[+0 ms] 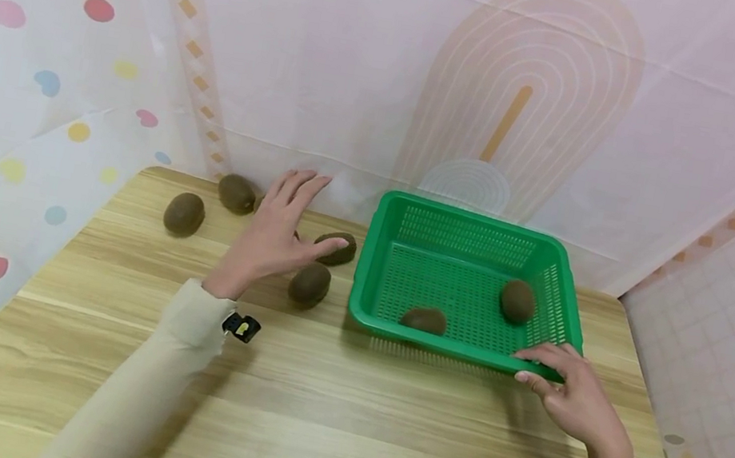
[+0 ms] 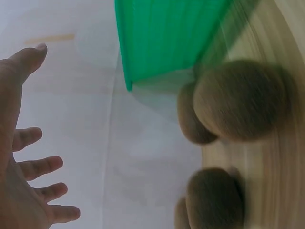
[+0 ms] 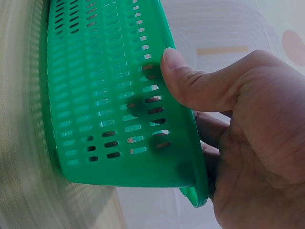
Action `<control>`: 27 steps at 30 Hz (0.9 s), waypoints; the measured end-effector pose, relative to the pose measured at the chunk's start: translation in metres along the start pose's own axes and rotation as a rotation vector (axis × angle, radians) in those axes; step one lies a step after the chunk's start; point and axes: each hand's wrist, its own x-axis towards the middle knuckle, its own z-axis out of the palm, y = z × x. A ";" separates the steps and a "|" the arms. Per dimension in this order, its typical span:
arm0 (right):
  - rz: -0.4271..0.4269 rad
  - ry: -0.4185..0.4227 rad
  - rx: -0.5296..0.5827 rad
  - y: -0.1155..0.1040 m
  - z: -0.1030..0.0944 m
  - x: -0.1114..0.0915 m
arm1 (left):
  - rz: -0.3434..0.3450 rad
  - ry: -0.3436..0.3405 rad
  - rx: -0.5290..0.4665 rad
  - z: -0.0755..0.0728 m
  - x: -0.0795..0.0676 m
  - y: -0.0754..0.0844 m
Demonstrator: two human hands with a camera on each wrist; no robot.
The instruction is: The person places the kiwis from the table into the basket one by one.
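My left hand (image 1: 273,236) hovers over several brown kiwis at the back left of the table, its fingers spread and holding nothing. Nearest to its thumb are one kiwi (image 1: 340,250) and another kiwi (image 1: 309,285); its palm partly hides others. At the front right corner of a green plastic basket (image 1: 369,262), my right hand (image 1: 579,394) grips the rim. In the right wrist view the thumb (image 3: 190,86) presses the outer side while the fingers go behind the rim. Inside the basket lie a kiwi (image 1: 517,301) by the right wall and a kiwi (image 1: 424,319) by the front wall.
Farther left on the wooden table (image 1: 307,413) sit a kiwi (image 1: 183,214) and a kiwi (image 1: 236,194) near the back edge. A patterned cloth (image 1: 336,70) hangs right behind the table and along both sides.
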 end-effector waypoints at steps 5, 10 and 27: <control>-0.004 0.008 -0.009 -0.001 0.000 -0.001 | -0.035 0.008 0.063 -0.004 -0.008 -0.019; -0.009 0.010 -0.015 -0.001 0.001 -0.001 | -0.063 0.042 0.089 -0.010 -0.014 -0.036; -0.014 0.019 -0.029 -0.001 0.002 0.000 | -0.257 0.046 0.141 -0.030 -0.031 -0.085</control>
